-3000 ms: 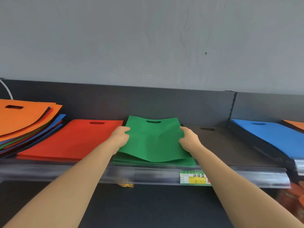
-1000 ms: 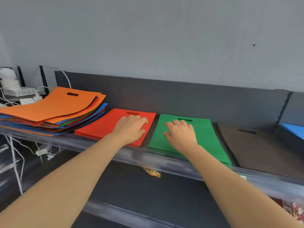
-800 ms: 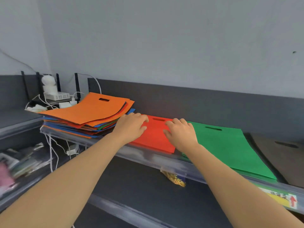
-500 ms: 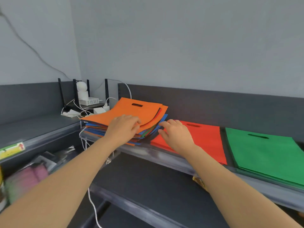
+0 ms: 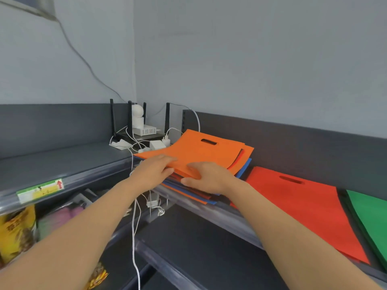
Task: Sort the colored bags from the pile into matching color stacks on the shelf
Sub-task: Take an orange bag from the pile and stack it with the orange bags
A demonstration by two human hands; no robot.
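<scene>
Both of your hands sit on the near edge of the mixed pile of flat non-woven fabric bags (image 5: 209, 164) at the corner of the dark grey metal shelf (image 5: 219, 214); your left hand (image 5: 154, 172) lies over the near-left corner of the top orange bag with the die-cut slot handle (image 5: 196, 150), fingers curled down onto the edge, and your right hand (image 5: 207, 177) pinches that bag's front edge, thumb beneath and fingers on top. The orange bag is smooth and matte, its oval handle slot towards the wall, and its near edge is lifted slightly off the layers below. Under it you can see thin edges of red, blue and more orange bags fanning out unevenly. Just beside the pile to the right lies the flat stack of red bags (image 5: 293, 204), and next to that, at the frame edge, the stack of green bags (image 5: 370, 218)
</scene>
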